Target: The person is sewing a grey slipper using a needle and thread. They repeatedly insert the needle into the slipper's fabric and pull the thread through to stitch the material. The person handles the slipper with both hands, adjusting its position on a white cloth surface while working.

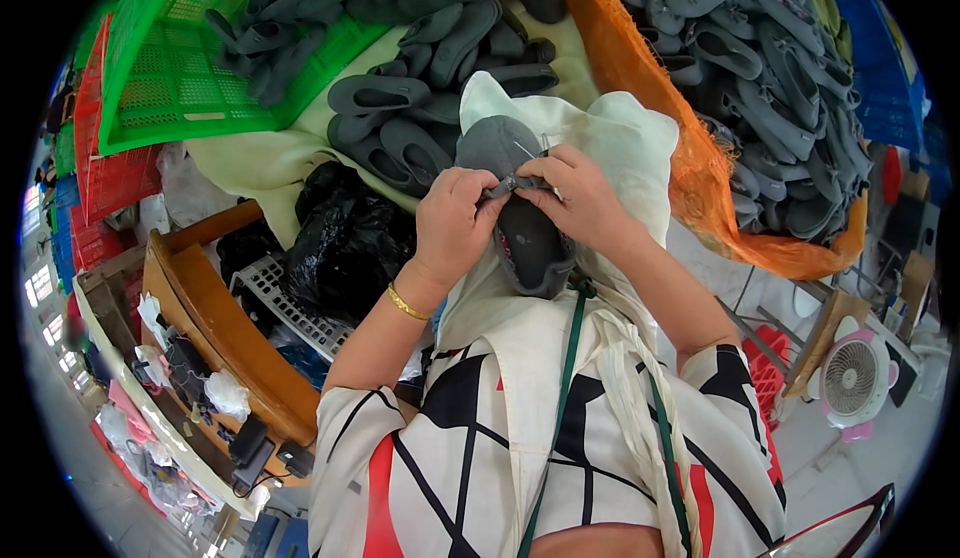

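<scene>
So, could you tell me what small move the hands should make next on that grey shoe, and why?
Probably draw the needle through: the left hand and right hand both pinch the grey shoe at its top edge, where the needle sticks out.

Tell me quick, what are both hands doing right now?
Left hand: closed, pinching the grey shoe.
Right hand: closed, gripping the same shoe from the other side.

**Single head view, looking steeply down**

One fisheye camera, worn on the head, faces down and forward over the person's chest. Close range: left hand (452, 220) and right hand (580, 198) sit mid-frame around a grey shoe (520, 208). Edges bend; dark rim vignettes corners. No second view.
</scene>
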The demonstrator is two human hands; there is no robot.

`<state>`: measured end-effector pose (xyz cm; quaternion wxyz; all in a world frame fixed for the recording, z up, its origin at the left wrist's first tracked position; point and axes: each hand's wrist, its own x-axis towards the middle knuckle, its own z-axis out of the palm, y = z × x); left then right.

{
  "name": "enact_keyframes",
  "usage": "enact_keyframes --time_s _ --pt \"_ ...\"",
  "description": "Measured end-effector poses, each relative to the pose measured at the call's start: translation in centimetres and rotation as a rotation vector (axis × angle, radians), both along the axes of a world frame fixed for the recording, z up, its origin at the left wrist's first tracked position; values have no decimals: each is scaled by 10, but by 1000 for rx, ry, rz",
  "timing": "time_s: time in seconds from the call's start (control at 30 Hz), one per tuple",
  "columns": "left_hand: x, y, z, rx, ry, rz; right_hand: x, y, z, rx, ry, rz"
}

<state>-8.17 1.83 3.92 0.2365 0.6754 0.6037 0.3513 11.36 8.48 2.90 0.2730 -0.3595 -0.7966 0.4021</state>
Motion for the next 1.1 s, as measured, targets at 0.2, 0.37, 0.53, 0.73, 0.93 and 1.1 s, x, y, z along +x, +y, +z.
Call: enact_keyframes --time_s 0.2,0.37,0.53,0.73,0.93,1.1 --pt "1 2 -4 32 -9 11 -2 1 3 40 25 -13" --pt "-2 5 -2 -54 -54 -17 -3 6 -3 10 -4 30" --pt "-10 11 3 -317 -248 -14 -8 10 5 -209 -84 7" --pt "-24 23 -4 -648 -549 -14 1 -2 31 -336 -313 55" --pt "-19 29 9 -879 -905 164 26 -5 32 128 -406 -137" --pt "-13 27 7 -844 -972 239 11 9 17 -275 405 -612"
